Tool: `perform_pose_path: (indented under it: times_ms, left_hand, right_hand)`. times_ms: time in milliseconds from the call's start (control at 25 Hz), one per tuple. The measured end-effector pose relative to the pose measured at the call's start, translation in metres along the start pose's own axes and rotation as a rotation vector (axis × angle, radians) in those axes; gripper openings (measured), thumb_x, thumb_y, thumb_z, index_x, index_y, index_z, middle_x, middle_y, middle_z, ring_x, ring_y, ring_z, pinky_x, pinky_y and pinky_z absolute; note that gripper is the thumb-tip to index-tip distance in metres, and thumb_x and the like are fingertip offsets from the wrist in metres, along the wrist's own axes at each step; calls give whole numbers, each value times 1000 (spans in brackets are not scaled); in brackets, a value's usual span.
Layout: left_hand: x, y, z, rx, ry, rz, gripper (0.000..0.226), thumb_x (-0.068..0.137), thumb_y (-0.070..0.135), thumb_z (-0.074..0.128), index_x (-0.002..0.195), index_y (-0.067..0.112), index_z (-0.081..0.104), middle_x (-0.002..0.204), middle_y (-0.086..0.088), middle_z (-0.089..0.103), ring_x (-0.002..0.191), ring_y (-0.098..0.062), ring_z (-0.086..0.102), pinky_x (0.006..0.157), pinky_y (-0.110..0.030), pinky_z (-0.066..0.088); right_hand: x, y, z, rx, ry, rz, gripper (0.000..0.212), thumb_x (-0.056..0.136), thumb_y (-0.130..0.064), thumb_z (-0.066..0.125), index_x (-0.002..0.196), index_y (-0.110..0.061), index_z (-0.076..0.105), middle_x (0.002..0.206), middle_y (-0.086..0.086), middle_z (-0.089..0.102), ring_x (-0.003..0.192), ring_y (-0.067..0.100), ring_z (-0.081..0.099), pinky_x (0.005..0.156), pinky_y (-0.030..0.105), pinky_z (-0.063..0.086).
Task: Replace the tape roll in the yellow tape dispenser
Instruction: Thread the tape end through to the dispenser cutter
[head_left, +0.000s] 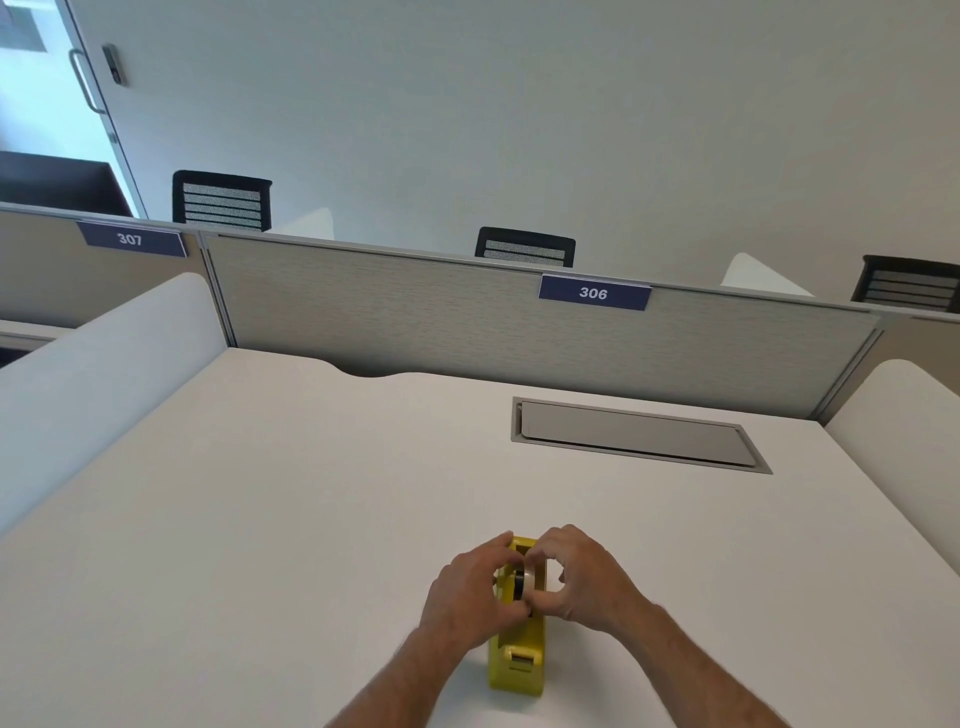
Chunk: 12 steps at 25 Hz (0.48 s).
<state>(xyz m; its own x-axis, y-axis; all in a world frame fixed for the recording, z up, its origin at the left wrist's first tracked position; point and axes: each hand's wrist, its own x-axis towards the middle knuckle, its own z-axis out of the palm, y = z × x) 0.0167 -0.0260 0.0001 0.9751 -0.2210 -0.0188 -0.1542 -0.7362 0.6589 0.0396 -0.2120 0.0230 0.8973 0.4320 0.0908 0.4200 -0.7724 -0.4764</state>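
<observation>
The yellow tape dispenser (518, 657) stands on the white desk (291, 519) near the front edge, its cutter end toward me. A clear tape roll (530, 580) on a black core sits in the dispenser's cradle. My left hand (470, 592) grips the roll's left side, thumb and fingers pinched on the core. On the roll's right side my right hand (582, 577) has its fingertips curled onto the roll. Both hands hide most of the roll and the dispenser's middle.
A grey cable hatch (636, 434) is set flush in the desk at the back right. A partition panel (467, 317) with a "306" label closes the far side, and white side dividers (98, 374) flank the desk. Office chairs stand beyond.
</observation>
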Motion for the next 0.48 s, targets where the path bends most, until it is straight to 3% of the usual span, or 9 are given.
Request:
perform_pose_path:
  times_ms: [200,480]
  left_hand:
    - [0,1,1,0,0,-16,57,73,54,75,127,47,57,154,23,38,122,-10,59,101,-37,53]
    - [0,2,1,-20,21,-16,48,75,57,72,120,45,61,153,22,41,118,-10,61,98,-35,55]
  right_hand:
    - [0,0,0,-32,14,-18,35,67,-48,68,98,-31,69,94,-19,64,92,5,49,70,25,53]
    - [4,3,-1,-18,49,-52,19,81,-40,66,96,-34,77,89,-17,72,89,4,53,69,26,51]
